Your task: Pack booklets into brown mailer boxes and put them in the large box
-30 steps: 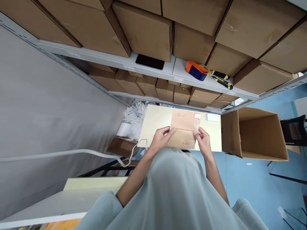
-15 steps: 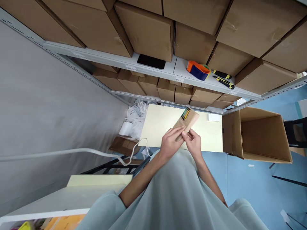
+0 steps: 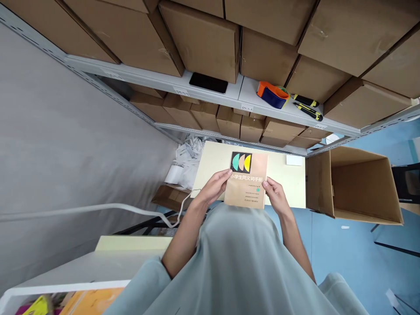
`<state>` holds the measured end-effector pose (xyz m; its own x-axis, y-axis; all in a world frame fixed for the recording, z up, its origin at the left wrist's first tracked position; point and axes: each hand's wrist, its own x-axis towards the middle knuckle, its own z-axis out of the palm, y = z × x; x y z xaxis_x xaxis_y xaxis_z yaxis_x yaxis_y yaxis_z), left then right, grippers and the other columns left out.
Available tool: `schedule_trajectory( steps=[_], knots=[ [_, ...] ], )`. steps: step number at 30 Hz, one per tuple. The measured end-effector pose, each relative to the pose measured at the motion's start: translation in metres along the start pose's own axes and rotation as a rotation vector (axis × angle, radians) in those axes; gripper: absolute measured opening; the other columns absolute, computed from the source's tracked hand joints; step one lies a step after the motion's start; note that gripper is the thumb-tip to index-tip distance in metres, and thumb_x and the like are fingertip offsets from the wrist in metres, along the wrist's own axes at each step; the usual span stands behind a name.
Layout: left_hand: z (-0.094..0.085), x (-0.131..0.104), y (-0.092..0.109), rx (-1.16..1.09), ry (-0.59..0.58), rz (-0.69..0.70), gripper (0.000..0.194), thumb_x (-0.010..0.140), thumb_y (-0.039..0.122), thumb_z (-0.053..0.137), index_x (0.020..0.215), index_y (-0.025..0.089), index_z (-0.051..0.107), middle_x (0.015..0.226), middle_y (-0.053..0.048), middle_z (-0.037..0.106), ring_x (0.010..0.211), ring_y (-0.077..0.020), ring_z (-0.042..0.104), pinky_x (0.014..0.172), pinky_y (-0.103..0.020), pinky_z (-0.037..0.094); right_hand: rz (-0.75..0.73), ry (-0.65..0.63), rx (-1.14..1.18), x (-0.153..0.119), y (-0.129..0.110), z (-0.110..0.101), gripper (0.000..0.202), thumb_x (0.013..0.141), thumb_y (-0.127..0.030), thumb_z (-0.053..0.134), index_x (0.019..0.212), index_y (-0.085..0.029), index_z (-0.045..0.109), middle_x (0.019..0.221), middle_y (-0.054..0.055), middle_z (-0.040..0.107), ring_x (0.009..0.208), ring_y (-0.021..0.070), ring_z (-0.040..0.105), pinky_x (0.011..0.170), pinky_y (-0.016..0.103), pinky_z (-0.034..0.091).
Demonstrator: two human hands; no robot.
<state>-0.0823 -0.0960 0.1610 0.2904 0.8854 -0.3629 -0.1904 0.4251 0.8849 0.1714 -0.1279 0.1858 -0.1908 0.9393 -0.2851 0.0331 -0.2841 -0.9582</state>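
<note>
A tan book [image 3: 245, 190] faces me, closed, its cover printed with Chinese characters and a black panel of green, tan and yellow half-rounds. My left hand [image 3: 215, 186] grips its left edge, thumb on the cover. On the opposite edge, my right hand [image 3: 276, 195] pinches it with the thumb in front. The fingers behind the book are partly hidden. Beneath it lies a pale yellow tabletop [image 3: 211, 164], with a small white slip [image 3: 293, 160] at its right end.
Shelves of cardboard boxes [image 3: 206, 41] rise ahead. On the shelf edge lie a black phone [image 3: 208, 82], an orange and blue tape dispenser [image 3: 273, 95] and two utility knives [image 3: 308, 111]. An open carton [image 3: 362, 188] stands right; a white cable [image 3: 131, 210] crosses at left, near shredded paper [image 3: 188, 153].
The book has turned from a slanted, edge-on pose to face me squarely. My hands have moved apart, from together at its lower end to its two side edges.
</note>
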Motion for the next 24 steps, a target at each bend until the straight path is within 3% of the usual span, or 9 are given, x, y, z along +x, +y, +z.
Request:
schedule_trajectory(
  steps=[4, 9, 13, 18, 21, 24],
  knots=[
    [-0.001, -0.011, -0.001, -0.146, -0.06, -0.063, 0.053, 0.081, 0.064, 0.089, 0.104, 0.017, 0.081, 0.097, -0.013, 0.084, 0.092, -0.0277, 0.082, 0.083, -0.035, 0.066, 0.027, -0.072, 0.029, -0.001, 0.007, -0.005, 0.067, 0.097, -0.08, 0.062, 0.127, -0.023, 0.081, 0.092, 0.005, 0.08, 0.077, 0.0208, 0.069, 0.071, 0.032, 0.059],
    [-0.002, -0.016, -0.002, -0.134, -0.078, -0.08, 0.056, 0.076, 0.063, 0.093, 0.109, 0.019, 0.081, 0.101, -0.013, 0.085, 0.09, -0.0275, 0.083, 0.081, -0.036, 0.068, 0.063, -0.106, 0.05, -0.005, 0.011, -0.009, 0.071, 0.093, -0.084, 0.066, 0.127, -0.024, 0.082, 0.098, 0.007, 0.082, 0.086, 0.0232, 0.074, 0.076, 0.035, 0.063],
    [-0.002, -0.015, -0.006, -0.105, -0.046, -0.046, 0.058, 0.076, 0.062, 0.094, 0.109, 0.017, 0.078, 0.097, -0.013, 0.085, 0.087, -0.0253, 0.082, 0.081, -0.035, 0.067, 0.065, -0.096, 0.053, -0.003, 0.01, -0.012, 0.064, 0.093, -0.077, 0.071, 0.129, -0.026, 0.082, 0.107, 0.006, 0.084, 0.093, 0.0244, 0.077, 0.082, 0.039, 0.066],
    [-0.002, -0.01, -0.01, -0.014, 0.06, 0.058, 0.06, 0.075, 0.061, 0.095, 0.112, 0.017, 0.079, 0.103, -0.012, 0.085, 0.096, -0.0257, 0.082, 0.094, -0.041, 0.067, -0.059, -0.039, -0.048, 0.003, 0.012, -0.015, 0.051, 0.095, -0.068, 0.075, 0.12, -0.025, 0.085, 0.118, 0.007, 0.083, 0.109, 0.0281, 0.077, 0.098, 0.045, 0.064],
    [-0.003, -0.008, -0.009, 0.083, 0.141, 0.122, 0.06, 0.069, 0.064, 0.098, 0.104, 0.018, 0.081, 0.104, -0.012, 0.086, 0.102, -0.0291, 0.082, 0.1, -0.045, 0.067, -0.159, -0.002, -0.148, 0.003, 0.017, -0.018, 0.044, 0.099, -0.061, 0.072, 0.121, -0.025, 0.085, 0.126, 0.008, 0.081, 0.119, 0.0283, 0.075, 0.108, 0.045, 0.06],
    [-0.002, -0.01, -0.007, 0.148, 0.106, 0.189, 0.052, 0.069, 0.063, 0.097, 0.095, 0.02, 0.084, 0.108, -0.013, 0.086, 0.121, -0.0344, 0.078, 0.114, -0.053, 0.06, -0.213, 0.027, -0.208, 0.002, 0.02, -0.022, 0.041, 0.104, -0.056, 0.068, 0.128, -0.027, 0.083, 0.13, 0.009, 0.08, 0.123, 0.0281, 0.074, 0.113, 0.047, 0.058]
  ],
)
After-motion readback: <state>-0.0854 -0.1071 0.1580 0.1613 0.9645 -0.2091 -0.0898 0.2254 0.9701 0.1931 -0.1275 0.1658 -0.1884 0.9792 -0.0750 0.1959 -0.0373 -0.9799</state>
